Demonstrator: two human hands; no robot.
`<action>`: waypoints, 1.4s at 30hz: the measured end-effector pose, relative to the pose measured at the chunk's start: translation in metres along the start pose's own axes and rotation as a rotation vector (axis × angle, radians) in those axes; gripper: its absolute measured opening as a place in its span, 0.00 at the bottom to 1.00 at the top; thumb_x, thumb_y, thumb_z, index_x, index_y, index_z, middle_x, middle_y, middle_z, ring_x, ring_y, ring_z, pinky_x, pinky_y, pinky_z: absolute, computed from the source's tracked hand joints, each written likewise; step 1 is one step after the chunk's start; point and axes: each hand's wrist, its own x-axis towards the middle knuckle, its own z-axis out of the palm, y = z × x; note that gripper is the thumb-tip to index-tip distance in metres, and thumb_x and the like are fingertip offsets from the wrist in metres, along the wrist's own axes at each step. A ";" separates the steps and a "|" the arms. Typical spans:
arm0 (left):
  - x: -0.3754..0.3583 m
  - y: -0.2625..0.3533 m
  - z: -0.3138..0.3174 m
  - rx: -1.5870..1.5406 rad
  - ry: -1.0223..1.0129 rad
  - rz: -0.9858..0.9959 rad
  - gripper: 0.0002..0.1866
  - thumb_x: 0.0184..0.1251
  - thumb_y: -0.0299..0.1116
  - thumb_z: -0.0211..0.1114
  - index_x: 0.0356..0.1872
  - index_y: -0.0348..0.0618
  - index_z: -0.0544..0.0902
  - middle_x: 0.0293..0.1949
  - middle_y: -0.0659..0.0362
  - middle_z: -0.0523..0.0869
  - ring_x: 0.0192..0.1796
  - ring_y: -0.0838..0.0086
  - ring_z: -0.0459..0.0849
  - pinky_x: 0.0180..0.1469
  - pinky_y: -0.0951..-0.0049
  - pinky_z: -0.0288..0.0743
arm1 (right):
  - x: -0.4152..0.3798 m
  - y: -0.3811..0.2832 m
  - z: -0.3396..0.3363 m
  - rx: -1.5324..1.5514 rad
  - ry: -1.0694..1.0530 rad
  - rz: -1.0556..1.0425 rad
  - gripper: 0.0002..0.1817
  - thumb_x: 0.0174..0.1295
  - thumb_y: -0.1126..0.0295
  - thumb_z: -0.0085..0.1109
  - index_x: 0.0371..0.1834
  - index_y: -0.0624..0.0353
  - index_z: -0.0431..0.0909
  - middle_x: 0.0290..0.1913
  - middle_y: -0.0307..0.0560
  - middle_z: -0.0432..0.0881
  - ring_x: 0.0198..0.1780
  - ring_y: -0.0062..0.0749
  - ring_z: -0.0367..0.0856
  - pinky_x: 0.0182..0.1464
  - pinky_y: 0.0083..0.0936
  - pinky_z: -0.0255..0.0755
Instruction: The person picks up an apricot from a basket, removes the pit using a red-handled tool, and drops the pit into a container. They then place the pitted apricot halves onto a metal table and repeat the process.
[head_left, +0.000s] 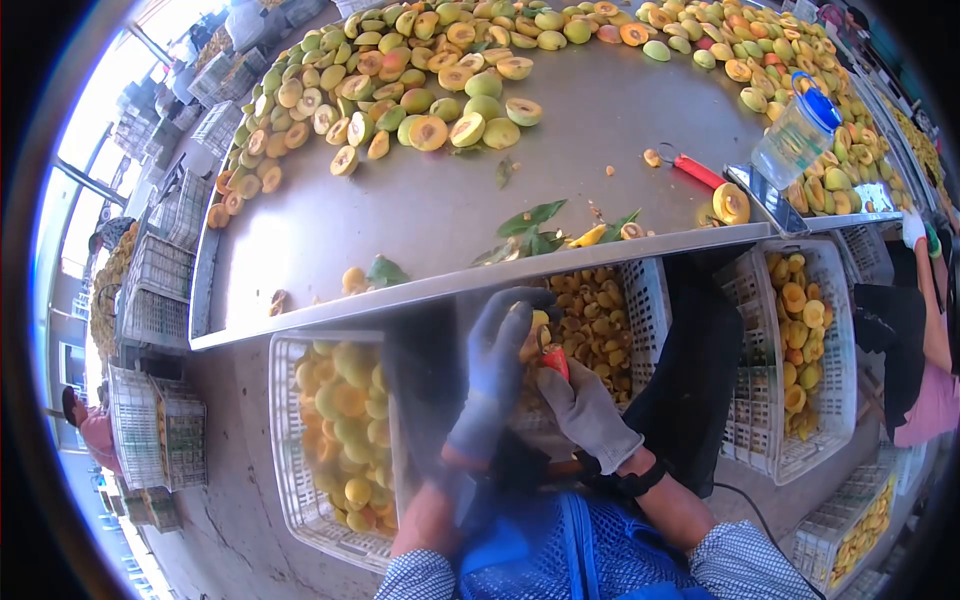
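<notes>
I hold a yellow peach (537, 335) below the tabletop's (420, 210) near edge, over a white crate of pits (610, 320); my gloved left hand (497, 365) has its fingers curled around the fruit, while my gloved right hand (585, 410) grips a red-handled pitting tool (556, 360) pressed against it. A crate of whole peaches (340, 430) sits to my left and a crate of halves (800, 350) to my right, and up on the tabletop lie cut peach halves (440, 110), loose leaves (535, 225), another red-handled tool (695, 170) and a blue-lidded plastic jar (797, 135).
</notes>
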 end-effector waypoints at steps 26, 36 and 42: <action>-0.004 -0.007 -0.001 0.307 -0.035 0.097 0.08 0.70 0.27 0.59 0.42 0.31 0.81 0.36 0.56 0.86 0.38 0.77 0.83 0.42 0.78 0.76 | -0.003 0.001 0.000 0.209 -0.189 0.210 0.23 0.72 0.50 0.46 0.36 0.61 0.75 0.24 0.33 0.73 0.26 0.15 0.68 0.27 0.20 0.64; 0.002 0.014 -0.004 0.469 -0.127 -0.023 0.09 0.68 0.31 0.61 0.36 0.34 0.83 0.31 0.59 0.86 0.35 0.80 0.82 0.40 0.78 0.76 | -0.008 -0.003 0.004 0.077 -0.241 0.120 0.27 0.72 0.47 0.43 0.35 0.61 0.78 0.25 0.32 0.76 0.27 0.15 0.72 0.28 0.19 0.65; -0.003 0.026 -0.005 0.379 -0.168 -0.024 0.09 0.67 0.31 0.62 0.39 0.35 0.84 0.31 0.61 0.85 0.34 0.82 0.81 0.38 0.79 0.76 | -0.013 -0.016 0.012 0.192 -0.273 0.157 0.26 0.73 0.48 0.42 0.34 0.60 0.78 0.25 0.33 0.76 0.26 0.16 0.72 0.27 0.18 0.65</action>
